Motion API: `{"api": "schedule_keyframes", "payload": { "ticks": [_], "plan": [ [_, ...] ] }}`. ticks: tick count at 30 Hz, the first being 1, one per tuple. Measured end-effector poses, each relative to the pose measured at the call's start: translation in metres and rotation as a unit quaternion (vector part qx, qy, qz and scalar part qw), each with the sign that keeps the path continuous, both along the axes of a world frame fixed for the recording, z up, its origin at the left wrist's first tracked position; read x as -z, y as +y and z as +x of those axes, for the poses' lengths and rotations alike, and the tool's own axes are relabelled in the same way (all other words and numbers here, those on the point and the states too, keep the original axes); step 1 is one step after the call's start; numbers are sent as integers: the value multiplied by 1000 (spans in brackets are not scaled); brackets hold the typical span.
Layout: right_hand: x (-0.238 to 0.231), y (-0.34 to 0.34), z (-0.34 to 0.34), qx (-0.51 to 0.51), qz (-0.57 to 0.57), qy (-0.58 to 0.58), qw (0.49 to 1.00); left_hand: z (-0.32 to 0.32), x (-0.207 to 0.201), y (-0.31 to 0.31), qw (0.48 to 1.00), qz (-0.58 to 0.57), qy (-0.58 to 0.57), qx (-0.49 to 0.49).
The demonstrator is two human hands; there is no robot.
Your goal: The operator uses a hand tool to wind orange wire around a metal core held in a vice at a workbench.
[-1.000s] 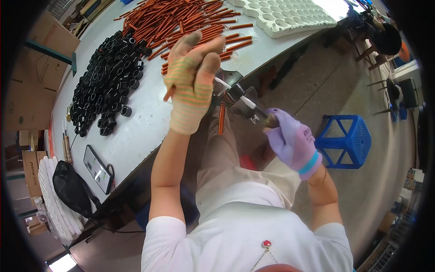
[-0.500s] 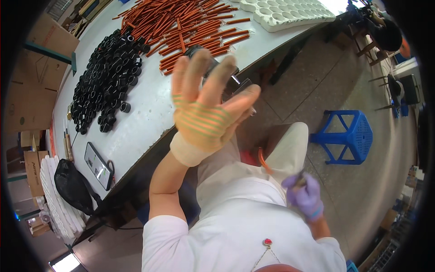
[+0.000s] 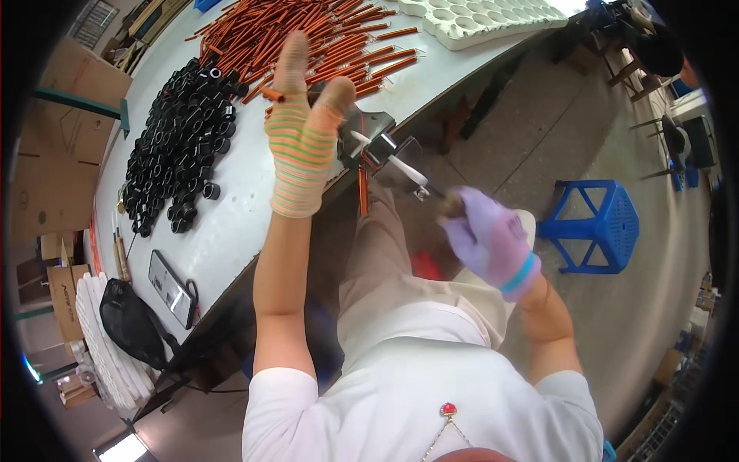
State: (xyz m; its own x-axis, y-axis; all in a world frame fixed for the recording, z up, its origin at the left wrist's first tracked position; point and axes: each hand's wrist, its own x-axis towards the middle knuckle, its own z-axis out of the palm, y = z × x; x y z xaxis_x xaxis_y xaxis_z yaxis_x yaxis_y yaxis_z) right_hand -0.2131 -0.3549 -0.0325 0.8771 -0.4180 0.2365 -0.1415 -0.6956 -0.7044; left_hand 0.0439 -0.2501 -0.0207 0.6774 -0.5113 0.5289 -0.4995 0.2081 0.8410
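Observation:
My left hand (image 3: 299,146), in a yellow-orange striped glove, is over the near edge of a heap of orange rods (image 3: 262,35). Its index finger and thumb are stretched apart; the other fingers are hidden. An orange rod end shows beside the index finger; whether the hand touches it is unclear. Beside this hand, a dark metal clamp (image 3: 376,146) with a white lever (image 3: 406,171) sits at the table edge. One orange rod (image 3: 363,191) hangs below the clamp. My right hand (image 3: 489,239), in a purple glove, is closed around the handle of a thin dark-shafted tool (image 3: 453,205), blurred, pointing toward the clamp.
Black rings (image 3: 181,138) lie heaped on the white table (image 3: 231,223), left of the rods. A phone (image 3: 171,289) rests near the table's left corner, with a black bag (image 3: 129,323) beyond. A white tray with round hollows (image 3: 485,19) stands far right. A blue stool (image 3: 596,227) is on the floor.
My left hand has swung up and left, away from the clamp, uncovering it. My right hand has risen from my lap toward the clamp with the tool.

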Motion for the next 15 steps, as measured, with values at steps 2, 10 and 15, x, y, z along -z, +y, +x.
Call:
{"api": "schedule_keyframes", "payload": {
  "ticks": [2, 10, 15],
  "plan": [
    [8, 9, -31, -21, 76, 0, 997, -7, -9, 7, 999, -30, -19, -36],
    [-5, 45, -142, 28, 301, 207, 930, -68, -25, 38, 879, 199, -431, -48],
    [-1, 33, -54, 33, 223, 76, 971, -48, -17, 36, 933, 86, -335, -102]
  ]
}}
